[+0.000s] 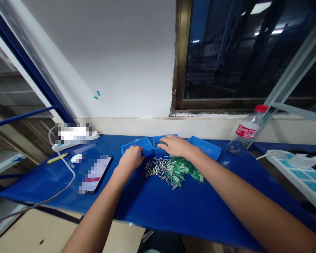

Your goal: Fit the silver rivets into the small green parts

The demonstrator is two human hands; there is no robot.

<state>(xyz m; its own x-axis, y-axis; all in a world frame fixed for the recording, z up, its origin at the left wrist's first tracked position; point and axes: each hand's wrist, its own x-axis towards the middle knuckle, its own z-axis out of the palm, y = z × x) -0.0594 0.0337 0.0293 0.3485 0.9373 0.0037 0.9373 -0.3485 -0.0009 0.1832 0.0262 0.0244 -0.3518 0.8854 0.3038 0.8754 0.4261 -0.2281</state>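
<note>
Three small blue bins stand in a row at the back of the table: a left bin (144,143), a middle bin (155,150) and a right bin (208,149). My left hand (133,157) is at the front wall of the left bin, its fingers curled and their tips hidden. My right hand (173,144) reaches over the middle bin, thumb and fingers apart, with something green beneath the fingertips. In front lies a mixed pile: short silver bolt-like pieces (155,167), thin pin-like metal pieces (173,184) and translucent green pieces (180,167).
A bottle with a red cap (247,131) stands at the right, near a power strip (300,168). At the left lie a phone (98,174), a white mouse (77,158), a yellow pen-like tool (57,158) and a cable (68,167). Wall and window rise behind the blue table (158,207).
</note>
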